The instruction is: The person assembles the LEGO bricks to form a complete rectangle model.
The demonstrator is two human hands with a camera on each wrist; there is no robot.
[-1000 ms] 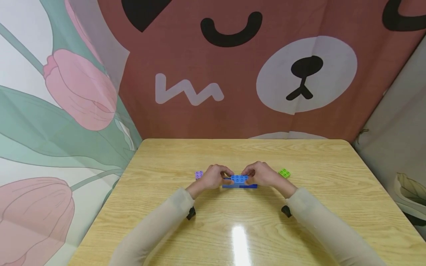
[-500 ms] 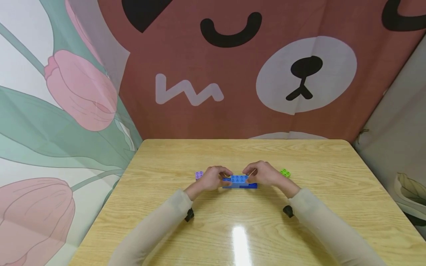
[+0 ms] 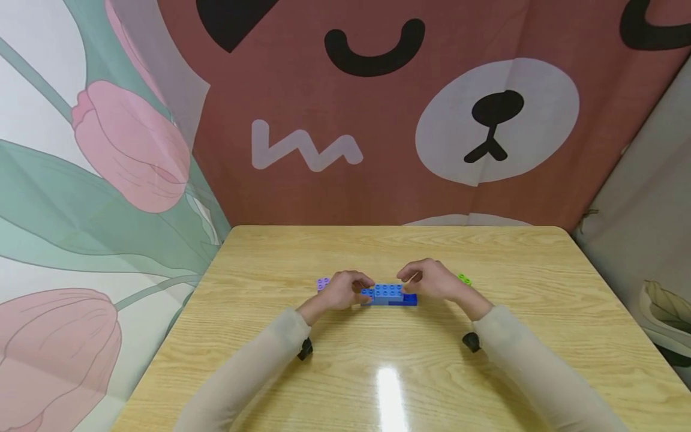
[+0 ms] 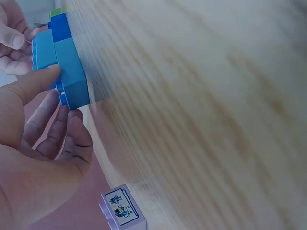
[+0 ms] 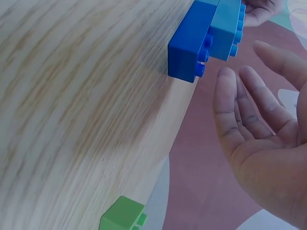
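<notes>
Mid-table stands a low stack: a light blue brick (image 3: 388, 291) sits across another light blue brick (image 4: 74, 76) on the left and a dark blue brick (image 5: 187, 40) on the right. My left hand (image 3: 341, 290) is at the stack's left end, thumb in front and loosely bent fingers behind. Whether that thumb touches the bricks, I cannot tell. Just off the right end, my right hand (image 3: 432, 279) hovers with thumb and fingers spread, holding nothing; the right wrist view shows a gap between its fingertips and the bricks.
A purple brick (image 3: 322, 282), with a printed picture on its side in the left wrist view, lies beyond my left hand. Past my right hand is a green brick (image 5: 122, 213). A patterned cloth (image 3: 302, 198) hangs behind the wooden table (image 3: 345, 372).
Both hands have drawn apart from the stack, the right one moving farther rightward and the left slightly leftward. More of the lower bricks shows now. The stack itself stays in place.
</notes>
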